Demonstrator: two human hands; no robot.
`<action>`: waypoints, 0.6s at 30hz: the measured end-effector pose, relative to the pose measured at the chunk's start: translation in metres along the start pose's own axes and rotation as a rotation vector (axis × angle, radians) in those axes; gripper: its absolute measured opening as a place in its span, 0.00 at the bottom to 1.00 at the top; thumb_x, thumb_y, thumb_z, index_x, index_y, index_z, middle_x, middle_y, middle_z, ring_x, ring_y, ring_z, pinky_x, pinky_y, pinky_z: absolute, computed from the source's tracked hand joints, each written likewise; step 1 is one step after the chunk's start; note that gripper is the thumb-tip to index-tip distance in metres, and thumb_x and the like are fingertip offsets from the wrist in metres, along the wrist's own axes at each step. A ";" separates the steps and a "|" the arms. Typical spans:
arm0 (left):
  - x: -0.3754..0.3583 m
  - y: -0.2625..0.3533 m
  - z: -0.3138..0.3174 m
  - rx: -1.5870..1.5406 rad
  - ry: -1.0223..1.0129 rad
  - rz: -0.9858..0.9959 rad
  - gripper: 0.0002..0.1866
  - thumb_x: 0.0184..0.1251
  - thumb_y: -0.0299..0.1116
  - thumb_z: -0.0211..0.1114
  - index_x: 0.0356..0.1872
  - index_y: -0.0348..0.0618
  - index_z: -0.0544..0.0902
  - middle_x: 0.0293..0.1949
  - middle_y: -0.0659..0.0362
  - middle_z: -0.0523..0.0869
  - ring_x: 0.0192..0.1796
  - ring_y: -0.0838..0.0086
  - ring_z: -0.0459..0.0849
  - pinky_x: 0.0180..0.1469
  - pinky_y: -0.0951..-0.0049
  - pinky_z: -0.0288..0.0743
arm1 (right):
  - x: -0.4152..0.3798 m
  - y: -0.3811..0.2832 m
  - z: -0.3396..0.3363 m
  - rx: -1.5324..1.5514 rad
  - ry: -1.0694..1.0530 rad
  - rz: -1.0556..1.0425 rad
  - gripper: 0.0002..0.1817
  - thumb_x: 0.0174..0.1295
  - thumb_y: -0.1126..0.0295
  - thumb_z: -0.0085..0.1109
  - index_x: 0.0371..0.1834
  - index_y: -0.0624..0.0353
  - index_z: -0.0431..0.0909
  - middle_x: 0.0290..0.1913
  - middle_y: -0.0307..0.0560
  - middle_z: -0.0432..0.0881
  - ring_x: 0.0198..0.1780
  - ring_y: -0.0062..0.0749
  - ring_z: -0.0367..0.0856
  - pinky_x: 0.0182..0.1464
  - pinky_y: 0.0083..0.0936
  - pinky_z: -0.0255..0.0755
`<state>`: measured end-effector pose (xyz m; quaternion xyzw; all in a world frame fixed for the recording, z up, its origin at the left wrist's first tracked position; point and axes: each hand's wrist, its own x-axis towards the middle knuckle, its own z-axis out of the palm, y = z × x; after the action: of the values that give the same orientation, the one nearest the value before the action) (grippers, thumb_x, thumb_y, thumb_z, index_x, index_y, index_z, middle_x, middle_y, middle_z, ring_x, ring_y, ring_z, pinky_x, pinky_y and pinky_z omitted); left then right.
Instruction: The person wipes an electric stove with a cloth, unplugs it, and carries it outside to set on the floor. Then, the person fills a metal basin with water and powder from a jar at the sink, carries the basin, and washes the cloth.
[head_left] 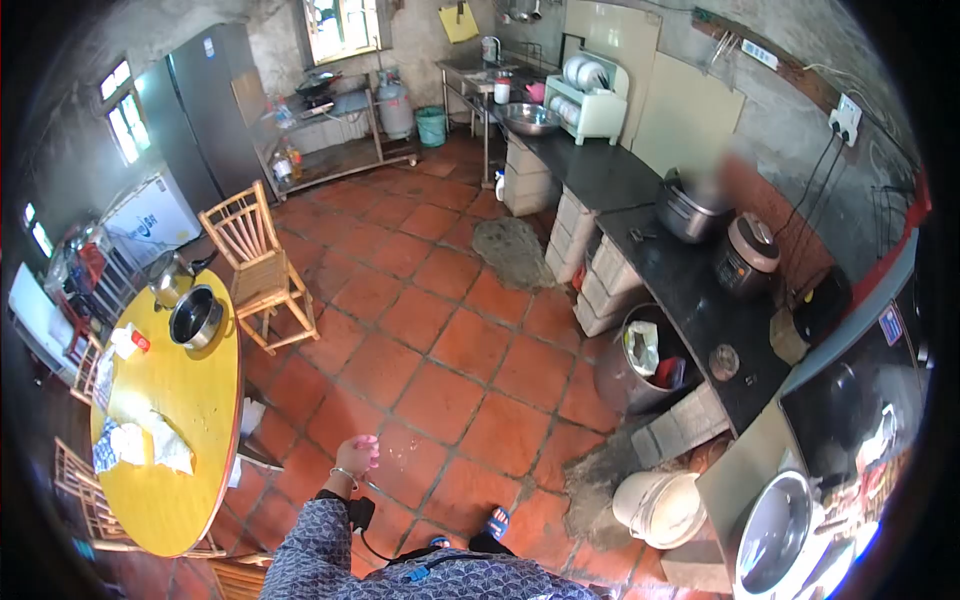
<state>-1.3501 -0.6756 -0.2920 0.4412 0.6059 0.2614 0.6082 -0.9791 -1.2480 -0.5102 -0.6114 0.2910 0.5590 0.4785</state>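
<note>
My left hand [357, 456] hangs over the tiled floor at the lower middle, with a bracelet on its wrist. Its fingers are curled in, and nothing shows in them. A dark patterned sleeve covers the forearm, and a black item with a cable hangs beside it. To the left of this hand is the yellow oval table [190, 480], apart from it. A dark-bottomed metal pot [196, 316], a kettle [171, 280] and crumpled white cloths or papers [150, 442] rest on the table. My right hand is out of view.
A bamboo chair [262, 270] stands beyond the table. Along the right runs a black counter [600, 172] with a rice cooker [750, 250], a large metal pot [690, 210] and a dish rack [590, 105]. A bin [615, 385] and a white bucket [660, 508] are below.
</note>
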 end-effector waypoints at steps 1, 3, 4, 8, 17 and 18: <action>0.001 0.007 0.009 0.018 -0.008 -0.046 0.10 0.57 0.24 0.61 0.40 0.37 0.77 0.28 0.61 0.79 0.24 0.78 0.77 0.23 0.77 0.74 | 0.006 -0.018 0.008 0.015 -0.015 -0.019 0.13 0.60 0.63 0.47 0.45 0.55 0.70 0.39 0.57 0.75 0.39 0.62 0.75 0.36 0.62 0.71; 0.004 0.016 0.020 0.000 0.000 -0.041 0.09 0.56 0.23 0.61 0.39 0.37 0.77 0.27 0.61 0.79 0.23 0.78 0.77 0.23 0.77 0.74 | 0.024 -0.053 0.023 0.043 -0.054 -0.066 0.13 0.60 0.63 0.47 0.45 0.56 0.70 0.39 0.57 0.75 0.40 0.62 0.75 0.36 0.63 0.70; 0.005 0.018 0.026 -0.013 -0.003 -0.045 0.08 0.56 0.23 0.60 0.38 0.37 0.77 0.25 0.61 0.79 0.22 0.77 0.77 0.23 0.76 0.75 | 0.037 -0.072 0.029 0.061 -0.078 -0.096 0.13 0.60 0.63 0.47 0.45 0.56 0.70 0.39 0.56 0.75 0.41 0.62 0.75 0.36 0.64 0.70; 0.024 0.003 0.037 0.088 0.050 -0.073 0.09 0.54 0.23 0.59 0.37 0.34 0.78 0.23 0.59 0.80 0.21 0.74 0.78 0.22 0.74 0.75 | 0.147 -0.133 0.036 0.238 -0.266 -0.245 0.12 0.60 0.64 0.47 0.44 0.56 0.70 0.39 0.56 0.74 0.43 0.63 0.74 0.35 0.66 0.70; 0.080 0.028 0.066 0.166 0.080 -0.177 0.15 0.53 0.26 0.62 0.43 0.32 0.78 0.29 0.54 0.81 0.27 0.71 0.81 0.23 0.72 0.77 | 0.163 -0.223 0.078 -0.203 -0.057 -0.086 0.14 0.61 0.60 0.46 0.46 0.55 0.68 0.37 0.56 0.74 0.32 0.62 0.77 0.29 0.61 0.71; 0.090 0.034 0.066 0.151 0.095 -0.179 0.15 0.53 0.26 0.62 0.43 0.32 0.78 0.29 0.54 0.81 0.27 0.71 0.81 0.23 0.72 0.77 | 0.152 -0.238 0.070 0.119 -0.292 0.257 0.16 0.60 0.57 0.45 0.48 0.50 0.68 0.36 0.53 0.73 0.35 0.61 0.75 0.33 0.61 0.70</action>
<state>-1.2675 -0.5971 -0.3168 0.4172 0.6889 0.1804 0.5647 -0.7637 -1.0685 -0.5890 -0.4524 0.3266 0.6801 0.4755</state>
